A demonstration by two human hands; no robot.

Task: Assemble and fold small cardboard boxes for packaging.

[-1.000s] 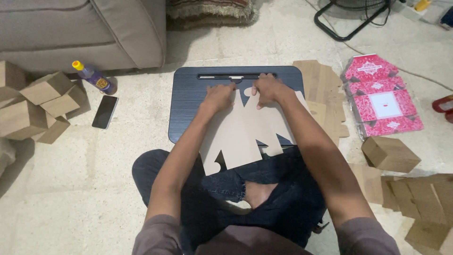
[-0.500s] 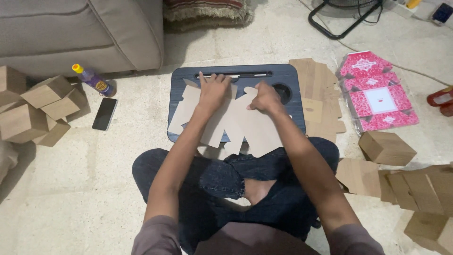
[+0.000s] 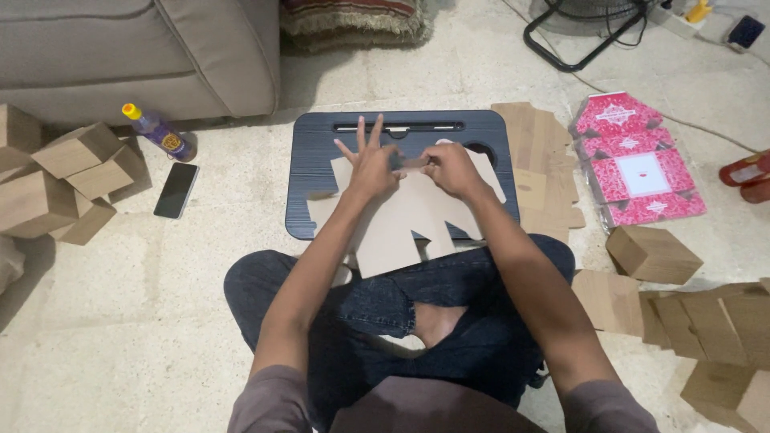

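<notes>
The flat cardboard box blank (image 3: 401, 220) lies on the dark lap desk (image 3: 317, 152), overhanging the knees. The left hand (image 3: 370, 164) presses it with fingers spread open while the right hand (image 3: 449, 167) pinches a top flap. Because the blank hangs over the near edge, it may slide or crease crookedly if the press slackens.

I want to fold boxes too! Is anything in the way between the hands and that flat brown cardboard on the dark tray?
No, nothing visible is in the way. The left hand and the right hand already rest right on the flat cardboard cutout, which lies on the dark lap tray. The phone and bottle sit off to the side.
</notes>
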